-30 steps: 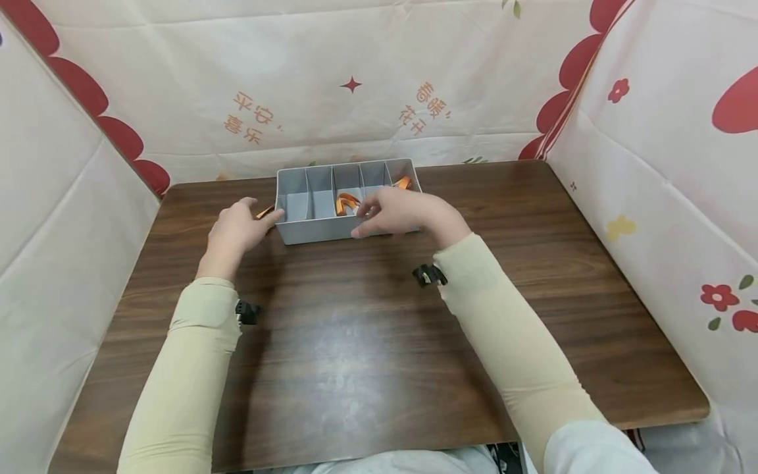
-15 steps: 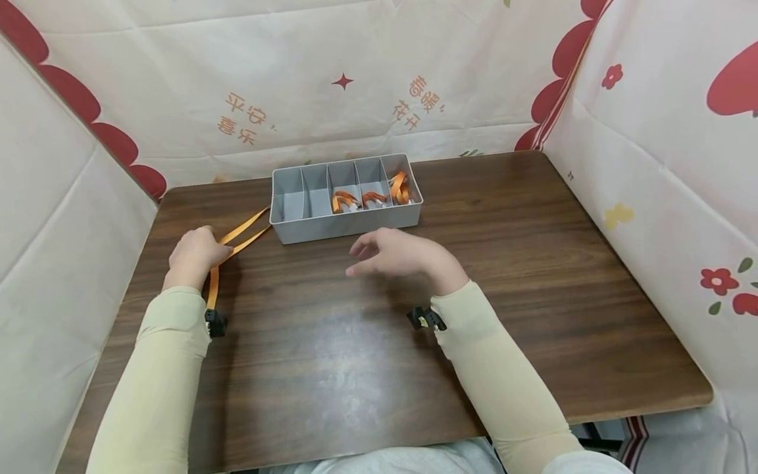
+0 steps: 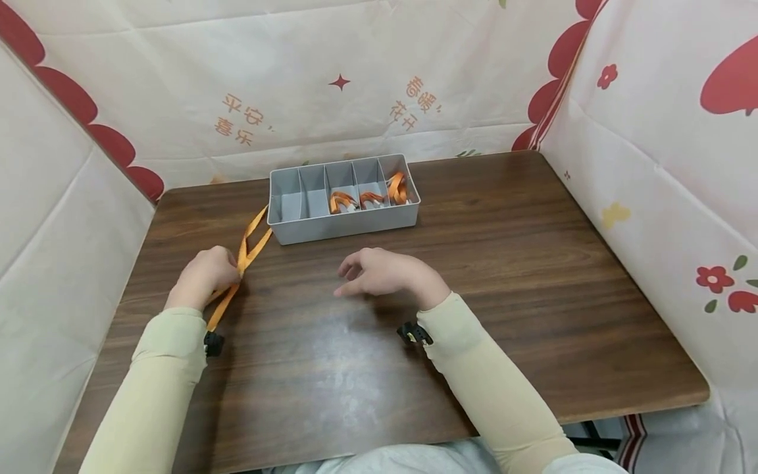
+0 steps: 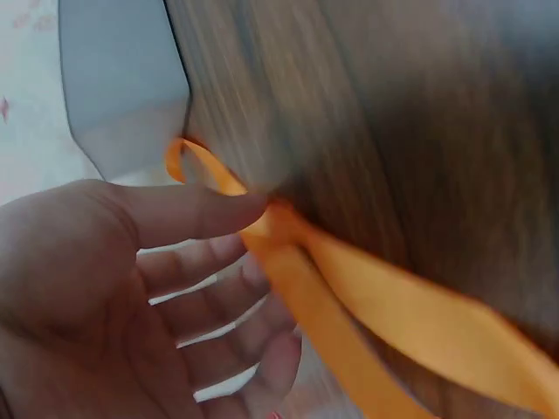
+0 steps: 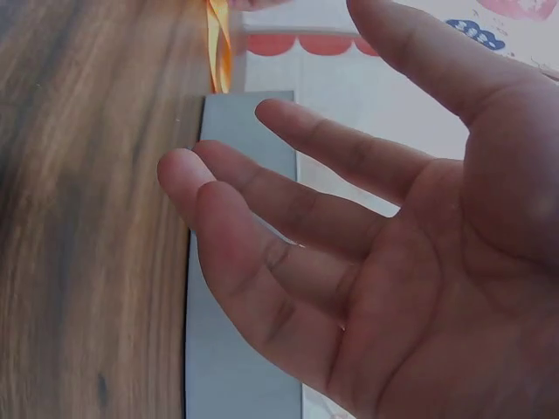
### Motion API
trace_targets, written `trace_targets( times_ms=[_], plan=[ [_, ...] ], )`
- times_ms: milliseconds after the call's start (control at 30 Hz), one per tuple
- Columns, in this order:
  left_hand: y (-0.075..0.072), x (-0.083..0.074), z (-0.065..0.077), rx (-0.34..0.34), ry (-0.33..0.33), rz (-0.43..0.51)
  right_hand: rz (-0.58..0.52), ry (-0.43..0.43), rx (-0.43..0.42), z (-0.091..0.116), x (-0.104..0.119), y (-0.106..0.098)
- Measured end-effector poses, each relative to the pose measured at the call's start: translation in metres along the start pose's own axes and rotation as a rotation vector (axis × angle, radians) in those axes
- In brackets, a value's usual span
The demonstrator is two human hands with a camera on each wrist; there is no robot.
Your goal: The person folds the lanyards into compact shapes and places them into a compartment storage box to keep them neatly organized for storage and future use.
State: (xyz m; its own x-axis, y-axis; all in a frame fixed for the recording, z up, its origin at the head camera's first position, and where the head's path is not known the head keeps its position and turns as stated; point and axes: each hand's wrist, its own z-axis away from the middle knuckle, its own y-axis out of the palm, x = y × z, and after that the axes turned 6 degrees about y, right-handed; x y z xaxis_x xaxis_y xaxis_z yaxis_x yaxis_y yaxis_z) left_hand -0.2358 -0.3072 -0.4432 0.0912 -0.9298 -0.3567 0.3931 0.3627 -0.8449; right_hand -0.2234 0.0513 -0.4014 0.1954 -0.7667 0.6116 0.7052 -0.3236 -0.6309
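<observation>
My left hand (image 3: 202, 275) pinches an orange lanyard (image 3: 258, 247) between thumb and fingers, left of the grey divided box. In the left wrist view the flat strap (image 4: 319, 319) runs past the thumb tip in two lengths. Its far end lies by the near left corner of the grey box (image 3: 349, 226). In front of the box, my right hand (image 3: 383, 272) hovers over the table with loosely bent fingers and holds nothing. Coiled orange lanyards (image 3: 342, 200) with pale clips sit in the middle compartment and the two compartments to its right.
The brown wooden table (image 3: 503, 283) carries the box near its back edge. Printed white cloth (image 3: 320, 59) hangs behind the table and at both sides. Two compartments at the box's left show bare floors.
My left hand has drawn the lanyard out from beside the box, toward the near left. My right hand has come back from the box's front to above the table.
</observation>
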Motion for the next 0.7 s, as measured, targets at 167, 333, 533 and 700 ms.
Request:
trace_targets(
  times_ms=[167, 333, 533, 700],
  plan=[
    [0.015, -0.019, 0.001, 0.053, 0.094, 0.035, 0.053, 0.003, 0.012, -0.009, 0.002, 0.006],
    [0.036, -0.056, 0.009, 0.078, 0.220, 0.046, 0.089, 0.026, 0.013, -0.018, 0.006, 0.010],
    [0.053, -0.096, 0.012, 0.108, 0.377, 0.041, 0.170, 0.032, -0.027, -0.035, 0.005, 0.015],
    [0.059, -0.116, 0.014, 0.240, 0.534, 0.125, 0.231, 0.063, -0.070, -0.045, 0.002, 0.015]
  ],
)
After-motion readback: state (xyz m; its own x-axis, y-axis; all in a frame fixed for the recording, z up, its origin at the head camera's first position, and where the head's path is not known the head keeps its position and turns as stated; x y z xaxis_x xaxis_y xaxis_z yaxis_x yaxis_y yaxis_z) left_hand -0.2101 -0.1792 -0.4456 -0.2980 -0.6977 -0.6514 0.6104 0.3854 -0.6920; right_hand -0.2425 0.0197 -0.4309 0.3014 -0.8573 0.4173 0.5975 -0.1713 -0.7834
